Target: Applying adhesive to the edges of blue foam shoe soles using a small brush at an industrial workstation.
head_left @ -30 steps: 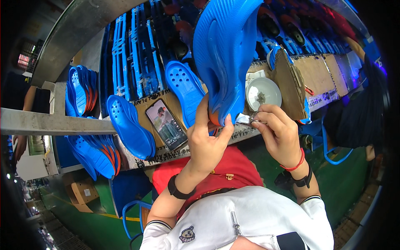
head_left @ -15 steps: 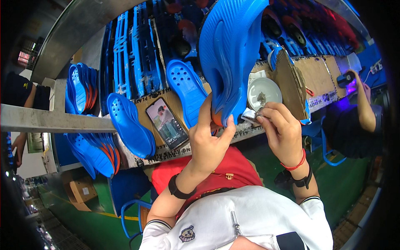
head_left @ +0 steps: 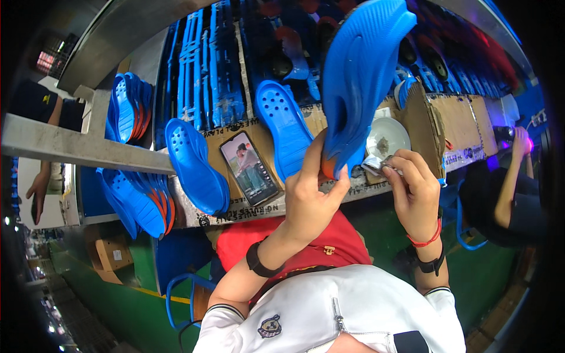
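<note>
A blue shoe sole (head_left: pixel 360 82) with an orange patch at its lower end stands tilted up in front of me. My left hand (head_left: pixel 315 197) grips that lower end, thumb on one side and fingers on the other. Close by on the right, my right hand (head_left: pixel 412 183) pinches a small whitish-grey piece, too small to name, beside the sole's lower end. Just beyond it sits a white bowl (head_left: pixel 402 130) with a greyish lump inside. Another blue sole (head_left: pixel 282 120) lies on the cardboard left of the held one.
A phone (head_left: pixel 250 170) lies on the cardboard-covered bench, beside nested blue soles (head_left: pixel 194 167). More stacks with orange edges stand at left behind a metal bar (head_left: pixel 88 144). A blue slatted conveyor (head_left: pixel 203 76) runs along the back. Co-workers' arms (head_left: pixel 511 188) show at both sides.
The held sole and both hands have shifted a little right in the picture, as has most of the bench. At far right, a co-worker's hand has moved at a dark device.
</note>
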Demonstrator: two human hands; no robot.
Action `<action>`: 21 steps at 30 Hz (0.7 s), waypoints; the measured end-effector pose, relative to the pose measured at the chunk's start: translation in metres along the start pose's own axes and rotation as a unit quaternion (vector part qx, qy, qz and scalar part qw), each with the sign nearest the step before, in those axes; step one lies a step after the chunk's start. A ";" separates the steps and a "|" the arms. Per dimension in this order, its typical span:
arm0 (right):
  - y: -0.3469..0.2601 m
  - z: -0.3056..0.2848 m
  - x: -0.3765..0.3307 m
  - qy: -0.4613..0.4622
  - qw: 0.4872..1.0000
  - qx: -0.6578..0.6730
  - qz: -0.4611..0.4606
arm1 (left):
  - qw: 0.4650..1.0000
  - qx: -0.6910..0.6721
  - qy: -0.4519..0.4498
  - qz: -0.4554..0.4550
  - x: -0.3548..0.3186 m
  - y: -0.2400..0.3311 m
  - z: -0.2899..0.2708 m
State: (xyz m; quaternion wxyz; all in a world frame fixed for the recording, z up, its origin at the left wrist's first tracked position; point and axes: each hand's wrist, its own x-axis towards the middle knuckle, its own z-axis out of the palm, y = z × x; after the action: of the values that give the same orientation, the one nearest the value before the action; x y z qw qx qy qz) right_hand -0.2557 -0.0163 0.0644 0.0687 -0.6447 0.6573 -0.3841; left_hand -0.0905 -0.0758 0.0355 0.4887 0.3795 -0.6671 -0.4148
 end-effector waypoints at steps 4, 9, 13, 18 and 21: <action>-0.006 0.001 -0.001 0.006 1.000 0.023 0.011 | 1.000 0.018 -0.005 0.001 -0.001 -0.004 -0.002; -0.006 0.007 0.002 -0.025 0.998 0.057 0.010 | 0.999 0.042 0.004 0.020 0.003 -0.007 -0.001; -0.007 -0.004 0.005 0.011 0.998 0.066 0.005 | 0.999 -0.030 -0.014 -0.003 0.015 -0.001 0.004; 0.001 -0.051 -0.007 0.172 0.982 0.071 0.010 | 0.982 -0.150 -0.097 -0.066 0.037 0.027 0.019; 0.020 -0.082 -0.020 0.296 0.951 0.084 0.030 | 0.947 -0.265 -0.169 -0.070 0.059 0.044 0.042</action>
State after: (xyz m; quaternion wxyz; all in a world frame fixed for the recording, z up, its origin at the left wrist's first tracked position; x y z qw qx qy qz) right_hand -0.3166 0.0328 0.1014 -0.0635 -0.4740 0.6328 -0.6089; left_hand -0.1496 -0.1056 0.0883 0.4215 0.2060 -0.5778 -0.6679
